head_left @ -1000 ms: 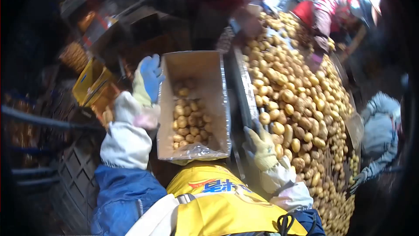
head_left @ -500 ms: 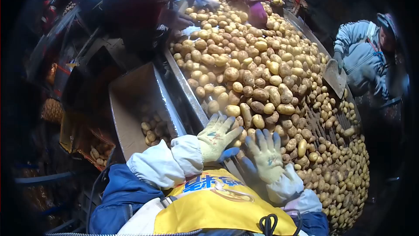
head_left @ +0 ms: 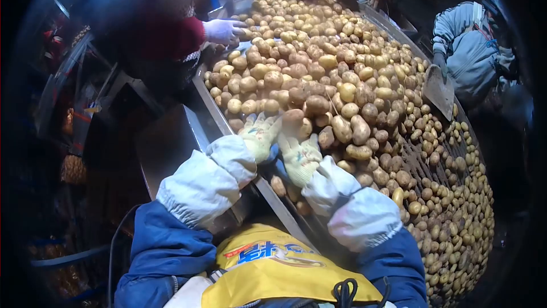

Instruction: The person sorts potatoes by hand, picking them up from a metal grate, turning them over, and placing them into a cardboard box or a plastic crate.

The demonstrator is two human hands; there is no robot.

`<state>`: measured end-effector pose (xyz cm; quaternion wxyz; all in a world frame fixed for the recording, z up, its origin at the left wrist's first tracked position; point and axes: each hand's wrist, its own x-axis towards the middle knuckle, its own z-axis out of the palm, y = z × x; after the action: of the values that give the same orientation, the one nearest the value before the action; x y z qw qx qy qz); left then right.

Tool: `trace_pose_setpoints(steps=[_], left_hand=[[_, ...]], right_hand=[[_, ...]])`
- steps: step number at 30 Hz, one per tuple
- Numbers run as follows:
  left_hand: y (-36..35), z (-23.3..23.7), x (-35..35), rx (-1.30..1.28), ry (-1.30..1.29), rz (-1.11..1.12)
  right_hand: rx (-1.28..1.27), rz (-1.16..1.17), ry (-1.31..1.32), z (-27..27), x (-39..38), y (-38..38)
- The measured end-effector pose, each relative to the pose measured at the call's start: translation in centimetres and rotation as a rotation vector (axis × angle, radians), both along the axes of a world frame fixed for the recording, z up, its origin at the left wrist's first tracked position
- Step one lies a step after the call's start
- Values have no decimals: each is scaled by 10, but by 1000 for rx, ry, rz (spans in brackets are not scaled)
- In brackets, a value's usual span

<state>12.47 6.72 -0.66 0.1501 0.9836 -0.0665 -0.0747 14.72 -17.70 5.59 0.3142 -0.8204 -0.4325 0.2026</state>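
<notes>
Gloved in pale yellow, my left hand [head_left: 261, 134] lies at the near left edge of the heap of potatoes [head_left: 364, 91], its fingers reaching toward them. Close beside it on the right, my right hand [head_left: 299, 154] touches the near potatoes, and its fingertips are partly hidden. A brownish potato [head_left: 293, 117] sits between the fingertips of both hands. What either hand grips, if anything, cannot be made out. A few potatoes [head_left: 278, 186] lie by the metal rim [head_left: 283, 210] below my hands.
A cardboard box [head_left: 171, 148] stands left of the table's rim. Co-workers' gloved hands [head_left: 223, 31] are at the far left edge. On the right, another person [head_left: 476, 52] holds a metal scoop [head_left: 439, 93] against the heap.
Both my hands have moved forward and closer together, the right one shifting left. A co-worker's hand now shows at the upper left. The box looks darker and its potatoes no longer show.
</notes>
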Motion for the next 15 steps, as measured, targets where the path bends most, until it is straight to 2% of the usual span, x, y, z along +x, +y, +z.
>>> trace_pose_setpoints(steps=[2,3,5,6,7,8,9,10,11,12,13,14,15], left_hand=[[15,33,32,-4,281,99],[31,11,40,-122,197,109],[42,-6,45,-138,111,150],[44,-9,46,-135,64,168],[41,1,45,-106,112,133],[37,10,42,-78,163,94],[36,-8,32,-110,42,34],[24,2,17,-66,-32,-45],[14,11,0,-58,-40,-43],[9,31,-3,-35,161,-118],[6,12,-20,-176,8,-94],[2,-6,-33,-317,-143,-74],[1,8,-33,-393,9,-21]], right_hand=[[-82,-73,-204,-21,14,41],[-134,-114,-287,-31,20,66],[-193,-189,-372,-49,32,95],[-191,-198,-379,-58,35,100],[-63,-173,-341,-71,40,104],[-121,-119,-335,-79,41,83],[-191,-26,-318,-59,36,68],[-275,82,-305,-42,32,53],[-355,195,-288,-25,31,41],[-440,293,-257,-8,28,32],[-495,349,-214,11,27,30],[-531,384,-165,31,30,32],[-589,177,86,75,29,44]])
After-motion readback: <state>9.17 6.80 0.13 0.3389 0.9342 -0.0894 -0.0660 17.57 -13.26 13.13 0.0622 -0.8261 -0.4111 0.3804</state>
